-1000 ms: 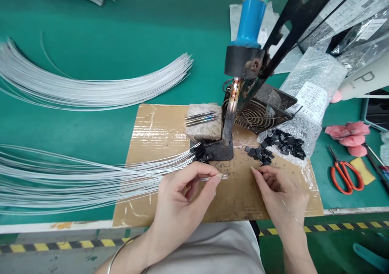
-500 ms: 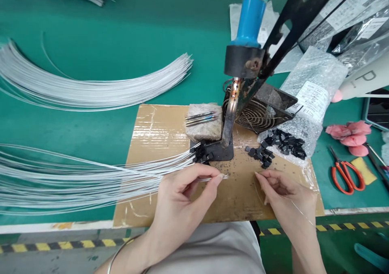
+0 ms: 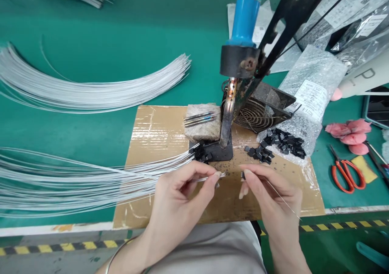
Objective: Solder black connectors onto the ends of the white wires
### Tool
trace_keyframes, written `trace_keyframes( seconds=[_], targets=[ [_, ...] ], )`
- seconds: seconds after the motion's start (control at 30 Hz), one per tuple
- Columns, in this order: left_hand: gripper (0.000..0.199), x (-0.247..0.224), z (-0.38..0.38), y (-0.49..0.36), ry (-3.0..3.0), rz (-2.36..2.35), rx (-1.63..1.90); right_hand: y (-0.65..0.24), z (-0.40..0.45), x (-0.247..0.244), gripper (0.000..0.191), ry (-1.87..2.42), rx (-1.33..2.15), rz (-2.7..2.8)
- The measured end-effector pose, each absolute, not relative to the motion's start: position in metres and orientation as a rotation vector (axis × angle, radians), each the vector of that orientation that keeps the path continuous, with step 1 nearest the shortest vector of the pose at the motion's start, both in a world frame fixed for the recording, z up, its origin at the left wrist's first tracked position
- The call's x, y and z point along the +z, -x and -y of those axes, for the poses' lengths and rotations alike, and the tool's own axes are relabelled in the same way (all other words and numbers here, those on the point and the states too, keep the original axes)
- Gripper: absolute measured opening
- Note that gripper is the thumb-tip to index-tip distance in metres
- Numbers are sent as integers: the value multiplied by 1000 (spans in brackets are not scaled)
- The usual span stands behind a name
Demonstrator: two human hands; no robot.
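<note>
My left hand [image 3: 182, 199] pinches a white wire [image 3: 223, 175] between thumb and forefinger, its end poking out to the right. Facing it across a small gap, my right hand [image 3: 273, 193] grips a small black connector [image 3: 242, 175] at the fingertips. A thin silvery wire [image 3: 284, 201] also runs out of that hand, toward the wrist. Behind my left hand, white wires [image 3: 91, 180] end in a cluster of black connectors [image 3: 201, 152]. Loose black connectors [image 3: 261, 153] lie beyond my right hand. Both hands are over the brown cardboard [image 3: 152, 144].
A soldering iron [image 3: 226, 124] on a black bracket points down above the cardboard. Beside it are a whitish block [image 3: 202, 134] with metal tips and a small fan [image 3: 258, 114]. Orange-handled scissors [image 3: 348, 174] and a bubble-wrap bag [image 3: 316, 69] lie right; another wire bundle [image 3: 106, 93] lies left.
My right hand has moved left, closer to my left hand, and a black connector now shows at its fingertips. My left hand has shifted only slightly, still pinching the white wire.
</note>
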State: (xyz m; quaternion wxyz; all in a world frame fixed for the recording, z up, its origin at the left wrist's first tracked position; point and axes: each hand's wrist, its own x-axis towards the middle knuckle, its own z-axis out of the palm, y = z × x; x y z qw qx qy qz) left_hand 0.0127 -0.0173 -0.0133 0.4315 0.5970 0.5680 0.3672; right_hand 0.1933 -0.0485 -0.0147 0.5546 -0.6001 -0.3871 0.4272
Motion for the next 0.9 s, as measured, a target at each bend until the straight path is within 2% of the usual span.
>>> trace_keyframes(
  seconds=[0.3,0.9],
  targets=[
    [17,1,8,-15,-1216,-1173,925,-177,42,-15,14,1320,1148,923],
    [19,1,4,-16,-1138,-1129,925,-176,44,-18,15,1311,1153,912]
  ],
)
